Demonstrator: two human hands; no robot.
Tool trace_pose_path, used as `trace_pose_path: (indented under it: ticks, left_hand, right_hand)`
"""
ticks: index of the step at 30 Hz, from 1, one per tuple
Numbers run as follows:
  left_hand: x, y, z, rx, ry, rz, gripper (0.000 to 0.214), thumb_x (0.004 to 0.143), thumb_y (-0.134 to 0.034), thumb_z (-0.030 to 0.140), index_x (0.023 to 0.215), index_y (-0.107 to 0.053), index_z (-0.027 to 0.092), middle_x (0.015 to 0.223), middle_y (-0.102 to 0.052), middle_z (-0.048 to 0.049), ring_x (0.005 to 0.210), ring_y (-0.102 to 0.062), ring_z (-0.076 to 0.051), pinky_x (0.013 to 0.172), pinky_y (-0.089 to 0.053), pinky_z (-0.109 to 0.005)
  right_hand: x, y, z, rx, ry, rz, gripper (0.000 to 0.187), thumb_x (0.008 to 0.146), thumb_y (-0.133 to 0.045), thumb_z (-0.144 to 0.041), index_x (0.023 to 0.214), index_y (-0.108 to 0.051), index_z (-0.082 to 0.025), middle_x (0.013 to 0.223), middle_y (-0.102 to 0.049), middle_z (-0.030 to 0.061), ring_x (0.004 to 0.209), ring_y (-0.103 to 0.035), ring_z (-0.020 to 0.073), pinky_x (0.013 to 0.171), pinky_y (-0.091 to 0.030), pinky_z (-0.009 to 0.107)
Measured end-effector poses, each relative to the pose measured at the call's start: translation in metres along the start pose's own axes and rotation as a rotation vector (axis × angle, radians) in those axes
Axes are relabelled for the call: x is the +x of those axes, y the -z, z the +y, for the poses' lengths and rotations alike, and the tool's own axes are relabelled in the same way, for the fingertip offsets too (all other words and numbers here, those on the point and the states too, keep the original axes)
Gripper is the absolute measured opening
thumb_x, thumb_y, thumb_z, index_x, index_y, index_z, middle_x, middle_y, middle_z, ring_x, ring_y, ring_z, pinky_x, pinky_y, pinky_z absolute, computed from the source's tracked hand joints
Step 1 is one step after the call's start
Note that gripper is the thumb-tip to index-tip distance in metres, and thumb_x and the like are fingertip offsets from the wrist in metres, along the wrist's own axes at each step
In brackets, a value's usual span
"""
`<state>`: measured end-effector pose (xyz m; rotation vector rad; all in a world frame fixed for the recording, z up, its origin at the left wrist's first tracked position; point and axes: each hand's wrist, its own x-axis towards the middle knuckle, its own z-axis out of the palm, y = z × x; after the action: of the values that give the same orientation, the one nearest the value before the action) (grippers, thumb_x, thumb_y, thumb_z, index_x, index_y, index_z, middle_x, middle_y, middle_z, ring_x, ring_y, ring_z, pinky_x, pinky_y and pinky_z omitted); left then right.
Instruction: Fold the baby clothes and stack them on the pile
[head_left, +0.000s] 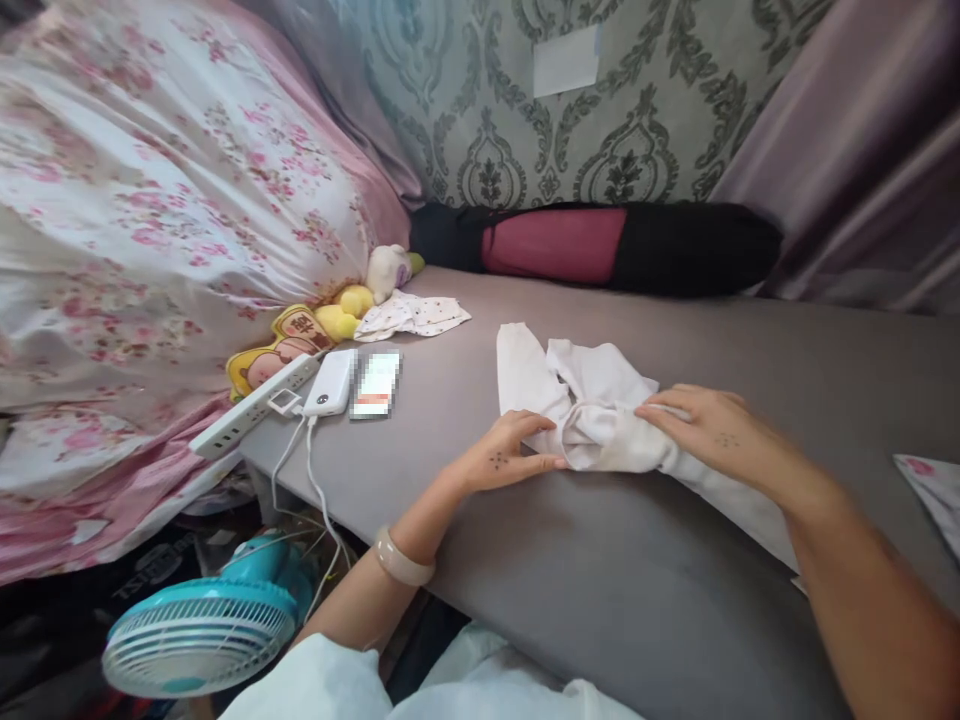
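A crumpled white garment (615,445) lies on the grey bed surface (600,560), with a rounded opening facing me and one long part spread toward the far left. Another long white part runs to the lower right under my right forearm. My left hand (506,450), with a pale bangle on its wrist, grips the garment's left edge beside the opening, thumb and fingers around the cloth. On the other side, my right hand (705,425) pinches the fabric to the right of the opening. The garment's exact kind is unclear from its folds.
Left of the garment are a phone (376,385), a white power bank (330,383) with cables and a power strip (255,405). Plush toys (345,310) and a spotted cloth (412,315) lie behind. A long black-and-red bag (555,245) borders the wall. A turquoise fan (202,630) stands below.
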<state>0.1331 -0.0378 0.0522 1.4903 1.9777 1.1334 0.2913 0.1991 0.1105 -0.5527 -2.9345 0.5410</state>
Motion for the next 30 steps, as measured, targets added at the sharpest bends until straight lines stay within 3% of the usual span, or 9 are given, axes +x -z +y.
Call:
trace_pose_path:
  ticks: [3, 6, 10, 13, 18, 24, 30]
  left_hand:
    - [0.001, -0.003, -0.003, 0.019, -0.013, -0.016, 0.066, 0.074, -0.073, 0.053, 0.130, -0.053, 0.026, 0.130, -0.056, -0.0115, 0.122, -0.050, -0.028, 0.103, -0.041, -0.043]
    - [0.004, -0.006, -0.010, 0.055, -0.023, -0.011, 0.068, 0.074, -0.074, 0.050, 0.133, -0.050, 0.025, 0.133, -0.055, -0.0121, 0.123, -0.049, -0.029, 0.104, -0.039, -0.045]
    - [0.010, -0.010, -0.015, 0.109, -0.033, 0.071, 0.049, 0.083, -0.068, 0.040, 0.125, -0.055, 0.021, 0.125, -0.060, -0.0130, 0.116, -0.054, -0.029, 0.099, -0.041, -0.045]
    - [0.016, -0.011, -0.016, 0.065, -0.030, 0.168, 0.035, 0.088, -0.061, 0.036, 0.119, -0.058, 0.020, 0.117, -0.064, -0.0113, 0.107, -0.059, -0.025, 0.088, -0.046, -0.038]
    - [0.020, -0.003, -0.013, -0.051, -0.051, 0.312, 0.029, 0.085, -0.064, 0.042, 0.104, -0.065, 0.021, 0.101, -0.068, -0.0065, 0.094, -0.061, -0.020, 0.084, -0.046, -0.030]
    - [0.027, 0.002, -0.008, -0.129, -0.028, 0.295, 0.025, 0.089, -0.056, 0.042, 0.086, -0.063, 0.018, 0.086, -0.065, -0.0030, 0.082, -0.057, -0.015, 0.074, -0.043, -0.026]
    - [0.045, 0.016, 0.008, -0.104, -0.118, 0.467, 0.023, 0.092, -0.049, 0.039, 0.082, -0.055, 0.019, 0.072, -0.053, 0.0019, 0.069, -0.048, -0.012, 0.065, -0.039, -0.024]
  right_hand:
    - [-0.005, 0.010, -0.002, 0.111, -0.013, 0.115, 0.035, 0.089, -0.046, -0.049, 0.088, -0.075, -0.028, 0.095, -0.073, 0.0021, 0.087, -0.066, 0.0237, 0.076, -0.048, 0.033]
    - [-0.011, 0.016, -0.003, 0.201, -0.026, 0.197, 0.031, 0.088, -0.050, -0.047, 0.090, -0.075, -0.030, 0.097, -0.073, 0.0008, 0.089, -0.066, 0.0235, 0.080, -0.049, 0.034]
    - [-0.017, 0.024, -0.008, 0.298, -0.035, 0.288, 0.028, 0.087, -0.055, -0.048, 0.090, -0.076, -0.030, 0.100, -0.074, 0.0007, 0.092, -0.067, 0.0243, 0.083, -0.051, 0.037]
    - [-0.023, 0.032, -0.015, 0.350, -0.074, 0.343, 0.029, 0.085, -0.058, -0.049, 0.091, -0.076, -0.028, 0.101, -0.074, 0.0018, 0.095, -0.067, 0.0254, 0.084, -0.051, 0.038]
    - [-0.036, 0.047, -0.022, 0.399, -0.167, 0.408, 0.026, 0.082, -0.063, -0.046, 0.091, -0.077, -0.027, 0.100, -0.075, 0.0011, 0.097, -0.068, 0.0256, 0.085, -0.050, 0.036]
    - [-0.045, 0.061, -0.016, 0.374, -0.207, 0.438, 0.027, 0.076, -0.065, -0.049, 0.087, -0.078, -0.027, 0.099, -0.076, 0.0014, 0.096, -0.068, 0.0270, 0.082, -0.052, 0.036]
    - [-0.055, 0.067, 0.000, 0.268, -0.249, 0.349, 0.032, 0.074, -0.065, -0.054, 0.096, -0.076, -0.033, 0.098, -0.076, 0.0006, 0.096, -0.067, 0.0280, 0.085, -0.049, 0.040]
